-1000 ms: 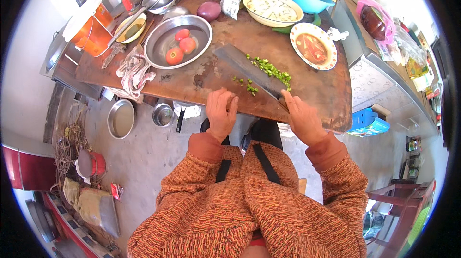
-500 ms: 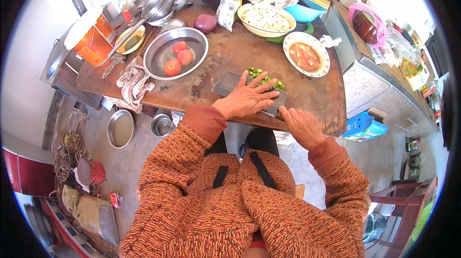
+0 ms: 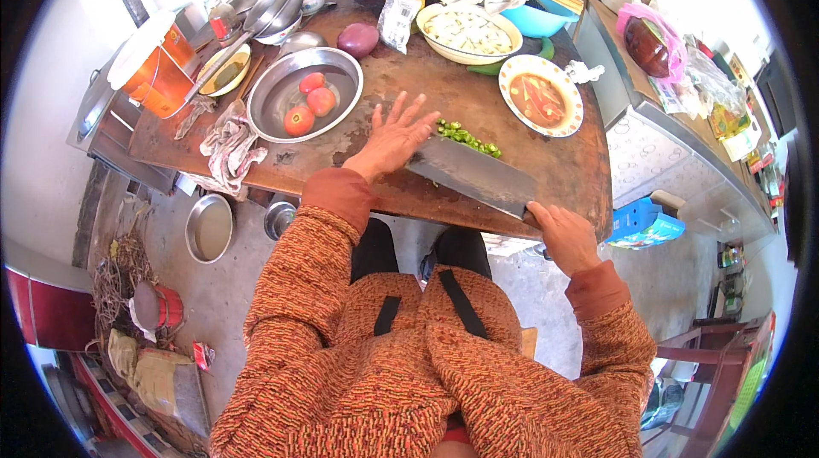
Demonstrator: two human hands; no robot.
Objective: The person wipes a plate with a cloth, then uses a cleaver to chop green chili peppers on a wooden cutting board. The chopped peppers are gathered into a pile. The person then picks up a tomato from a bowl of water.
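A broad cleaver (image 3: 473, 175) lies slanted low over the wooden table (image 3: 401, 87), its handle in my right hand (image 3: 563, 234), which is closed around it. Along the blade's far edge sits a small heap of chopped green peppers (image 3: 469, 138). My left hand (image 3: 397, 136), fingers spread, is flat near the blade's left end and holds nothing. Left of it, a metal basin (image 3: 264, 121) contains three tomatoes (image 3: 312, 103). Beyond the heap, a yellowish bowl (image 3: 478, 56) holds pale cut pieces, and a patterned dish (image 3: 573, 121) holds red strips in liquid.
An eggplant (image 3: 357, 40), a clear packet (image 3: 397, 21) and green peppers (image 3: 546, 49) lie at the back. An orange bucket (image 3: 164, 74) and a crumpled cloth (image 3: 230, 144) are on the left. A side counter (image 3: 631, 53) with bags stands right; metal bowls (image 3: 210, 228) sit on the floor.
My left hand has moved left off the blade. The cleaver has shifted right with my right hand, exposing more of its blade and the chopped green heap.
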